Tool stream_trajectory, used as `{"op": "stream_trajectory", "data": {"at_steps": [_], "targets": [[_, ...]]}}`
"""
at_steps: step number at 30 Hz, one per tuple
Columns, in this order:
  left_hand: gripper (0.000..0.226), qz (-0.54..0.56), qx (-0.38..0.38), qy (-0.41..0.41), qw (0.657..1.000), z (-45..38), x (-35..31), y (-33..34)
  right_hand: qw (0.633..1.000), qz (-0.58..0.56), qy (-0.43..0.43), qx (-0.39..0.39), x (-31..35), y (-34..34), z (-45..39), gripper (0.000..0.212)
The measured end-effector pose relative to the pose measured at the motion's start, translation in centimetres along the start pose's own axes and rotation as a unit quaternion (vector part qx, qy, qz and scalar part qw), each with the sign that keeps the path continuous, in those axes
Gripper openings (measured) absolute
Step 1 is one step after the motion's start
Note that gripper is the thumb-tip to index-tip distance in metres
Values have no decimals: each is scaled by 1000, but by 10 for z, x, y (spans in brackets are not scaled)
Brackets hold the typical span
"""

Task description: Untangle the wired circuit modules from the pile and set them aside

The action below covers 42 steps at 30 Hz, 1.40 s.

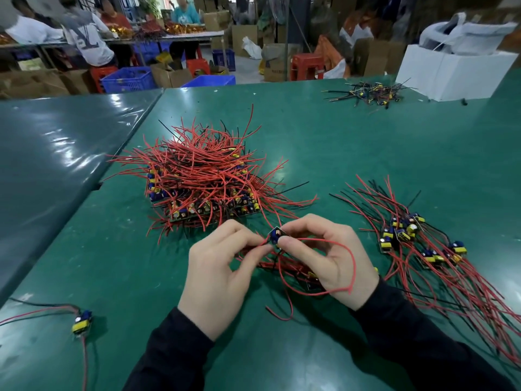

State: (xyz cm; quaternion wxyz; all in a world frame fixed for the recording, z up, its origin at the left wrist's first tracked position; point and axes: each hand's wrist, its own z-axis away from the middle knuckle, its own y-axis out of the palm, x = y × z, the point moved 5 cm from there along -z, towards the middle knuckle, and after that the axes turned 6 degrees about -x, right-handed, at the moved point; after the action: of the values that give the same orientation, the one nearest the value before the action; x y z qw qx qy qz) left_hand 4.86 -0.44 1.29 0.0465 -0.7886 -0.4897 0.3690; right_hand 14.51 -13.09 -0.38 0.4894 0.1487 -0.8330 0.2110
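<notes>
A big tangled pile [203,176] of circuit modules with red and black wires lies mid-table. Just in front of it, my right hand [329,261] pinches a small circuit module [277,235] with blue and copper parts, held above the table. My left hand [222,275] pinches the red wire right beside that module. A long red wire [351,261] loops from the module around my right hand. Under my hands lie a few more modules [311,277] with wires. A sorted group of modules [417,241] lies to the right, wires fanned toward the near edge.
A single module [81,324] with red and black wires lies near the left front edge. A small heap of wire scraps [369,94] and a white box [456,71] sit at the far right. A second green table [56,153] adjoins on the left. People work at a far bench.
</notes>
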Motion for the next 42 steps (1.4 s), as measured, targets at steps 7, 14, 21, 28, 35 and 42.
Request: {"op": "stream_trajectory", "data": {"at_steps": [7,14,21,28,35,42], "targets": [[13,85,-22,-137,987,2,10,-2,985,112,-132,6,11,1,3,9],[16,198,21,-276,940,5,30,1,978,131,-159,31,14,6,8,9],[15,105,84,-150,980,4,11,2,990,132,-53,10,12,3,6,24],[21,58,60,-140,987,-2,13,-15,998,62,-3,-1,6,-4,2,5],[36,323,204,-409,828,7,30,-11,988,151,-15,-11,0,-6,3,16],[62,701,271,-348,560,1,5,-12,998,47,-34,12,16,-1,3,11]]}}
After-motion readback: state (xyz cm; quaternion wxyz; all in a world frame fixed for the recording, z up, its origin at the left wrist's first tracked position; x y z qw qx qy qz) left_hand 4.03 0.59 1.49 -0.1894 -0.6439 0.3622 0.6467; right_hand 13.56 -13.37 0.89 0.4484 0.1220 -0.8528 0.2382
